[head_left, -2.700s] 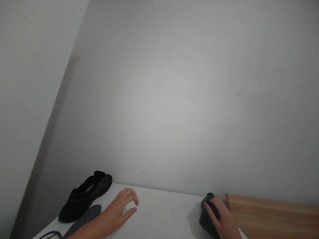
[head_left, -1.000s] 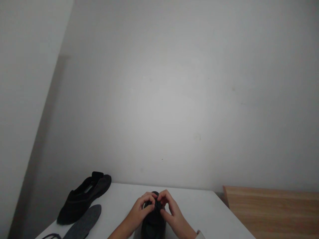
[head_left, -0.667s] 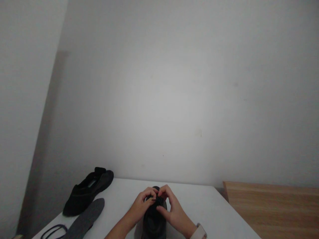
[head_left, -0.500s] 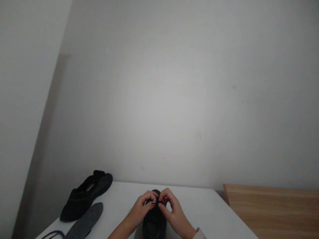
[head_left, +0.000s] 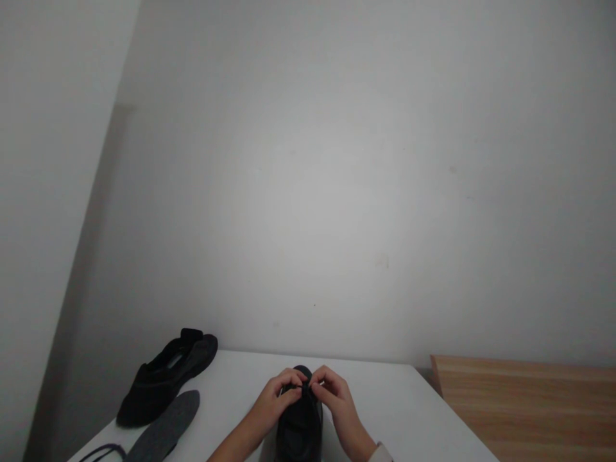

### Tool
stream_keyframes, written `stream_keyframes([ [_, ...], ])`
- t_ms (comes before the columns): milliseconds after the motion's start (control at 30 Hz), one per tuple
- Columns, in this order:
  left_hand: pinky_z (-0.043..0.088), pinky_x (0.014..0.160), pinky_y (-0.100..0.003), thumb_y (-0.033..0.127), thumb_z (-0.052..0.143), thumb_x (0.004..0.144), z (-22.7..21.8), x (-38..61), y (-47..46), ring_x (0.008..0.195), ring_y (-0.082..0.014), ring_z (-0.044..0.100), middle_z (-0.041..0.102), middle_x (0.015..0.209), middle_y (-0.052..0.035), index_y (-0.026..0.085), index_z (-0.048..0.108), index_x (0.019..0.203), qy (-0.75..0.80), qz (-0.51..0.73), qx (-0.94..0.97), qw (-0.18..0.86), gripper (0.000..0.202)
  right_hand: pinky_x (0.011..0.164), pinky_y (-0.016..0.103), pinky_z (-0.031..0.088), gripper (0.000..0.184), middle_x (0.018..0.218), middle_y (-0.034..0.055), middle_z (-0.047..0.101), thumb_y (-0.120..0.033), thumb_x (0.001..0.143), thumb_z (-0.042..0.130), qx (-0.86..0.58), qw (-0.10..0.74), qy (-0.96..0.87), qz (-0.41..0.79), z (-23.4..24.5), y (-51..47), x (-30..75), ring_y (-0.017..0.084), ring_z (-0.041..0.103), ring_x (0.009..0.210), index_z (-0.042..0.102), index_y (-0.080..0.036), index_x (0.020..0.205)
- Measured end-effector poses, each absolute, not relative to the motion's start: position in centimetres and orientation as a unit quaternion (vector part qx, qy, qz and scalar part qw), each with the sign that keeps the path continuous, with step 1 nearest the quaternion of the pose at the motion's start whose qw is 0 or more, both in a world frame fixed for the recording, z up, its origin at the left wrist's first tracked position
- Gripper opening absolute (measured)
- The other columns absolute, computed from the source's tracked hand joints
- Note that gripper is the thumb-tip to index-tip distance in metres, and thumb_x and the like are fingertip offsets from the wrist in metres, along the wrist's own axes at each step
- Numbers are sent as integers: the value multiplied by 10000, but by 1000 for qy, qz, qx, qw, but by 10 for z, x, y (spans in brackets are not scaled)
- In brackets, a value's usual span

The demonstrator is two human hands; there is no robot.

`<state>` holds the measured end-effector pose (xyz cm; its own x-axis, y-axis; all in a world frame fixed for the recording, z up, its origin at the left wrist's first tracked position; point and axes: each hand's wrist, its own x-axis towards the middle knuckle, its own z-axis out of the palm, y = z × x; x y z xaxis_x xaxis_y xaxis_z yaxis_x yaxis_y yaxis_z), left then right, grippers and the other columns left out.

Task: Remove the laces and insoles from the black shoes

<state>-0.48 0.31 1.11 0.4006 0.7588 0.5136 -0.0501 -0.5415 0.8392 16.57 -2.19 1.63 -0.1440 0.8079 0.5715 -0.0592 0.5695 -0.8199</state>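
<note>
A black shoe [head_left: 299, 431] stands on the white table in front of me, its far end pointing at the wall. My left hand [head_left: 282, 391] reaches its upper part from the left, finger and thumb pinched on a thin black shoelace. From the right, my right hand [head_left: 333, 393] has thumb and forefinger closed together over the same part of the shoe, at the lace. The fingertips hide most of the lace and its holes.
At the left lie another black shoe [head_left: 166, 378], a grey insole [head_left: 166, 428] and a loose black lace [head_left: 103, 451]. The white table [head_left: 385, 410] meets a pale wall [head_left: 317, 192]. A wooden board [head_left: 524, 404] is at the right.
My right thumb and forefinger have drawn closer together, and the hand has shifted slightly right. The left hand stays almost in place. The shoe between them has barely moved.
</note>
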Motion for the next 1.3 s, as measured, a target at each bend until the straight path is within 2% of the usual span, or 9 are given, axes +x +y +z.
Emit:
stream_keyframes([
  [200, 352, 927, -366, 271, 604, 718, 13, -5, 2, 999, -242, 541, 641, 954, -48, 185, 609, 694, 249, 486, 728, 414, 89, 626, 267, 314, 224, 634, -20, 507, -369, 709, 685, -268, 609, -625, 409, 11, -16, 166, 148, 429, 652, 606, -165, 660],
  [533, 348, 911, -353, 298, 596, 710, 15, -5, 1, 986, -254, 528, 625, 942, -61, 173, 622, 687, 259, 479, 729, 415, 130, 596, 273, 303, 185, 585, -27, 473, -315, 709, 647, -246, 642, -572, 447, 0, -6, 164, 142, 397, 606, 580, -168, 619],
  [1133, 349, 890, -350, 280, 602, 696, 11, -5, 6, 969, -250, 534, 627, 935, -61, 181, 597, 684, 250, 483, 728, 417, 100, 530, 255, 311, 201, 626, -21, 499, -343, 681, 692, -176, 684, -446, 550, 3, -8, 160, 111, 410, 543, 604, -175, 616],
  [1300, 330, 909, -349, 262, 593, 691, 13, -5, 3, 1007, -257, 529, 634, 962, -63, 184, 583, 651, 252, 483, 723, 426, 88, 515, 241, 325, 189, 648, -28, 498, -311, 660, 731, -141, 735, -358, 558, 12, -5, 176, 104, 410, 556, 596, -190, 604],
])
